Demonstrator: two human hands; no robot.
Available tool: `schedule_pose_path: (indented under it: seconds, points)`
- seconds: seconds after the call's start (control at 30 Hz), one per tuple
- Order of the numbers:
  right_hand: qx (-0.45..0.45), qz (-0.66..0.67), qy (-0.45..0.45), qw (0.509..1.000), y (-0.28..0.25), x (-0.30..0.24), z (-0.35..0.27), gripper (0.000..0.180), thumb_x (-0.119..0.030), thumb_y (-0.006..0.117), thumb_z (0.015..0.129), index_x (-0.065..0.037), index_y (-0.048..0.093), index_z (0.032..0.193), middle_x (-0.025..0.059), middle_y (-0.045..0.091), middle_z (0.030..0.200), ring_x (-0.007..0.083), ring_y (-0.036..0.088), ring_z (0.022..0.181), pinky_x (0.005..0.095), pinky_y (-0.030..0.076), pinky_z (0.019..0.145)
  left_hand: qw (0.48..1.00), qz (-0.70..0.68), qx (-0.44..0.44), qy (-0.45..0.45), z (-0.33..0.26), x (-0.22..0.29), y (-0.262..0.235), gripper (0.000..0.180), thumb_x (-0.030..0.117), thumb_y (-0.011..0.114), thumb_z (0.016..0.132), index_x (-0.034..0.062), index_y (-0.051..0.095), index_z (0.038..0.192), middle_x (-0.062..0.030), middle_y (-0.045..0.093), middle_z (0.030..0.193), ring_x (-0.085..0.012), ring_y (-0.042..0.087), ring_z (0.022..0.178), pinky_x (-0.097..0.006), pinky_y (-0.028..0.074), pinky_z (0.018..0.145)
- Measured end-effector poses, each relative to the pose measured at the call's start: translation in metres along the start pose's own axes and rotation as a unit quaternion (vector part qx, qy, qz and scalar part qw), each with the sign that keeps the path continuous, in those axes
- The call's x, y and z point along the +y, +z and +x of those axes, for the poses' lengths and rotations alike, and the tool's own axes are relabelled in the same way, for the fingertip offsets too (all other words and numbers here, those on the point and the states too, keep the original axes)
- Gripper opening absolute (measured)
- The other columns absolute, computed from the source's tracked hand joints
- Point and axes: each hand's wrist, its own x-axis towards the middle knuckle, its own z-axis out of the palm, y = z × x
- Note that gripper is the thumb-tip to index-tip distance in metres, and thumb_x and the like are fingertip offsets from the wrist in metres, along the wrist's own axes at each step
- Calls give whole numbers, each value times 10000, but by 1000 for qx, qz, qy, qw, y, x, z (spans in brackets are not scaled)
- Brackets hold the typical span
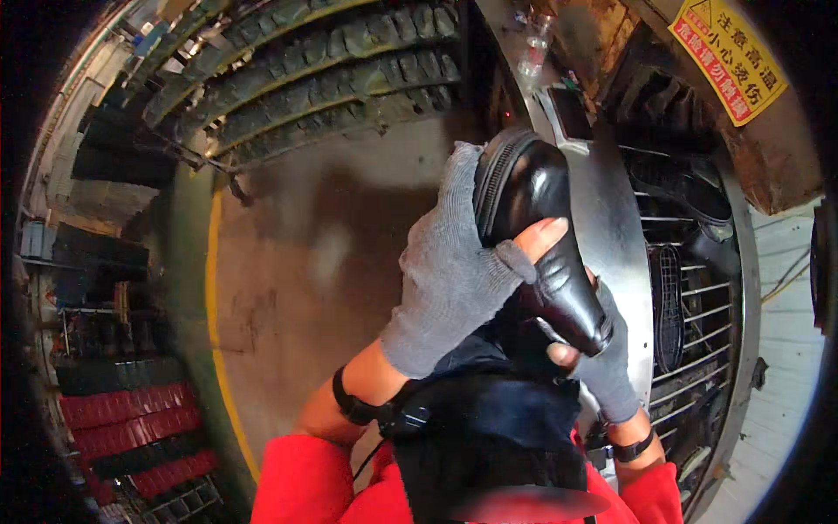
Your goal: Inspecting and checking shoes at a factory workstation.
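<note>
A glossy black leather shoe [543, 179] is held up in front of my body, its rounded, ridge-edged end pointing away from me. My left hand [454, 275], in a grey knit glove with a bare thumb tip, closes round its left side, the thumb lying across the upper. Lower down, my right hand [611, 349], gloved in the same grey, grips the narrower near end from the right. Most of the right fingers are hidden behind the shoe. The underside of the shoe cannot be seen.
A shiny metal counter [621, 236] runs close along my right. Beyond it, a barred rack [698, 327] carries a dark sole [668, 306] and a black shoe [698, 196]. A yellow-and-red warning sign [729, 61] hangs at far right. Tiered racks [340, 65] of dark shoe-like shapes stand at far left.
</note>
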Motion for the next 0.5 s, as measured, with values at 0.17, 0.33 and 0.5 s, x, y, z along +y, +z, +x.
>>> schedule_pose_path:
  seconds: [0.17, 0.33, 0.5]
  points:
    - [-88, 116, 221, 964, -55, -7, -4, 949, -361, 932, 661, 52, 592, 1445, 92, 709, 1300, 189, 641, 1226, 337, 484, 1091, 987, 117, -108, -31, -43, -28, -1, 1138, 316, 947, 743, 25, 264, 1605, -240, 595, 1430, -376, 663, 1240, -438, 532, 1042]
    - [-55, 240, 268, 931, -69, 14, -2, 694, -211, 767, 811, 57, 605, 1431, 121, 694, 1362, 201, 662, 1217, 329, 484, 1107, 968, 139, -187, -90, -90, -49, 7, 1113, 261, 869, 836, -36, 174, 1653, -281, 482, 1558, -402, 584, 1377, -420, 498, 1106]
    - [-33, 81, 114, 990, -41, 23, -9, 905, -379, 889, 773, 66, 539, 1480, 136, 680, 1375, 222, 656, 1239, 373, 492, 1108, 996, 38, -79, -22, -86, -37, 11, 1127, 268, 883, 834, -71, 168, 1637, -299, 594, 1416, -394, 654, 1274, -413, 515, 1075]
